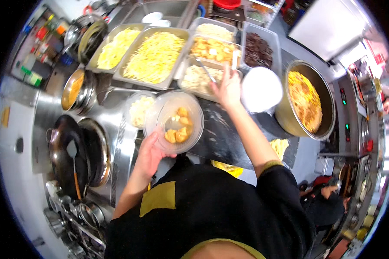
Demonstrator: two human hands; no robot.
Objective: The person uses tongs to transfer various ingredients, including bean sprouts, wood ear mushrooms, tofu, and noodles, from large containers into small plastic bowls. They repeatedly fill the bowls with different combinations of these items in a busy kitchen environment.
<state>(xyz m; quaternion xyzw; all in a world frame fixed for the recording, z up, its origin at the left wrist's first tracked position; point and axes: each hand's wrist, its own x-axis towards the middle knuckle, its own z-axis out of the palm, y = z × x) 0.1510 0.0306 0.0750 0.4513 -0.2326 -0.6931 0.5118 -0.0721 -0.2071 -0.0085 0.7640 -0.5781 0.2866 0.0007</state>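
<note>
My left hand (150, 152) is closed round the lower left side of a clear round plastic bowl (196, 114) and tilts it slightly. Several golden-orange chunks (177, 134) lie inside. Out over the food containers, my right hand (227, 86) has thumb and fingers apart. Close by its thumb is the end of a thin metal utensil handle (206, 71), its far end among the food. Below that hand is a tub of pale shredded food (196, 78); beyond it is a tub of orange chunks (216, 49). A stack of round white lids or bowls (262, 90) stands right of my wrist.
Metal trays of yellow noodle-like strips (154, 56) and yellow pieces (116, 48) stand far left. A tub of dark pieces (257, 51) sits far right, near a deep pot of yellow food (304, 101). Woks (69, 151) are at left. Another person (322, 205) works lower right.
</note>
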